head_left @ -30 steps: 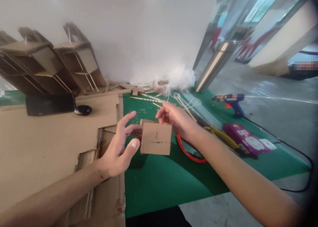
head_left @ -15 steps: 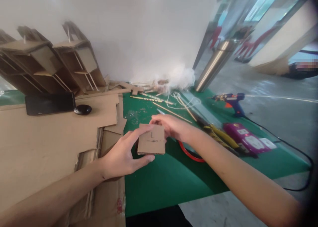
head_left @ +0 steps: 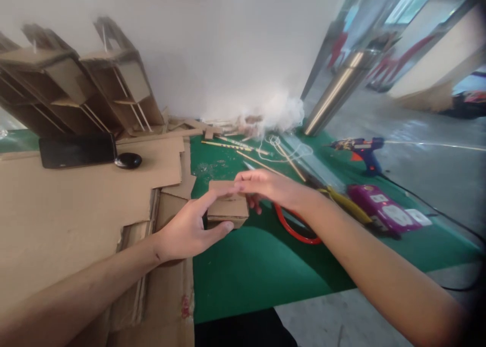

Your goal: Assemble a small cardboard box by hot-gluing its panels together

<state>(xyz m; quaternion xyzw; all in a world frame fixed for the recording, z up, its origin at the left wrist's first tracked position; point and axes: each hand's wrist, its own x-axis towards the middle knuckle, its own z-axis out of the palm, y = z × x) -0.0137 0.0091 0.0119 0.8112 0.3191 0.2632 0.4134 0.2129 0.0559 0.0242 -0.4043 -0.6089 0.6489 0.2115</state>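
Left grip (head_left: 186, 233) on cardboard box (head_left: 228, 208), front side newly showing

A makeshift craft workshop, set up beside a pale wall (head_left: 212, 48)
From where I stand, the green-topped table (head_left: 266, 281) gives it away: cut cardboard sheets (head_left: 76, 200), a blue glue gun (head_left: 366, 155) with its cord, a yellow-handled tool (head_left: 349, 205), a purple power strip (head_left: 370, 205) and a thin wooden stick (head_left: 261, 164). Tall cardboard structures (head_left: 125, 109) stand by the wall; past the table, the bare grey floor (head_left: 421, 129) and blurred red chairs (head_left: 337, 51) look more like a plain hall than a home.
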